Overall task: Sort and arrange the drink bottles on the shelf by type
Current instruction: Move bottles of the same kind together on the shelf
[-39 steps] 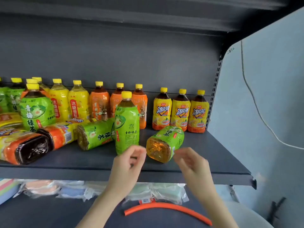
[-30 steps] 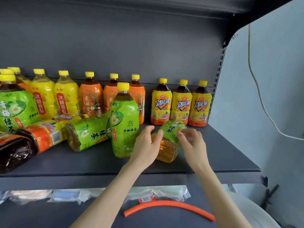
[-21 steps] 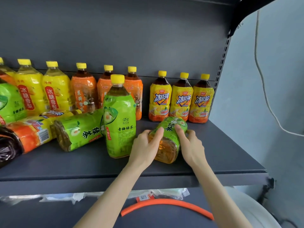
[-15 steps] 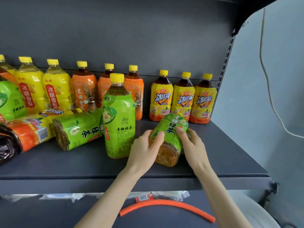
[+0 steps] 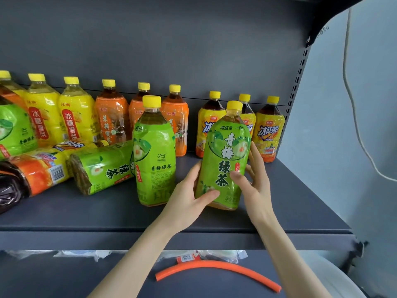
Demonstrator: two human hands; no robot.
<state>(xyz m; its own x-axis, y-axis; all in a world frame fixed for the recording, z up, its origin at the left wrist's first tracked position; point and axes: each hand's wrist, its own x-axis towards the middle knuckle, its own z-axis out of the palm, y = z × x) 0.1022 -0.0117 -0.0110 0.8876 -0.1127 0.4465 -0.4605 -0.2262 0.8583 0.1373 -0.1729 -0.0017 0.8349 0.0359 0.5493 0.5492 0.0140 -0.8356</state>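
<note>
A green-labelled tea bottle (image 5: pixel 224 160) with a yellow cap stands almost upright near the front of the dark shelf (image 5: pixel 107 214). My left hand (image 5: pixel 189 198) grips its lower left side and my right hand (image 5: pixel 254 179) grips its right side. Just to its left stands a second green tea bottle (image 5: pixel 154 155). A third green bottle (image 5: pixel 103 166) lies on its side further left. Along the back wall stand yellow pear-drink bottles (image 5: pixel 75 112), orange-labelled bottles (image 5: pixel 111 115) and iced-tea bottles (image 5: pixel 269 130).
More bottles lie on their sides at the far left (image 5: pixel 36 173), beside another upright green one (image 5: pixel 12 130). The perforated shelf upright (image 5: pixel 298 67) bounds the right end. On the lower level lie an orange tube (image 5: pixel 219 269) and plastic-wrapped packs (image 5: pixel 214 254).
Both hands reached in and took hold of the green bottle lying on its side, then tipped it up until it stands almost upright. The camera moved closer.
</note>
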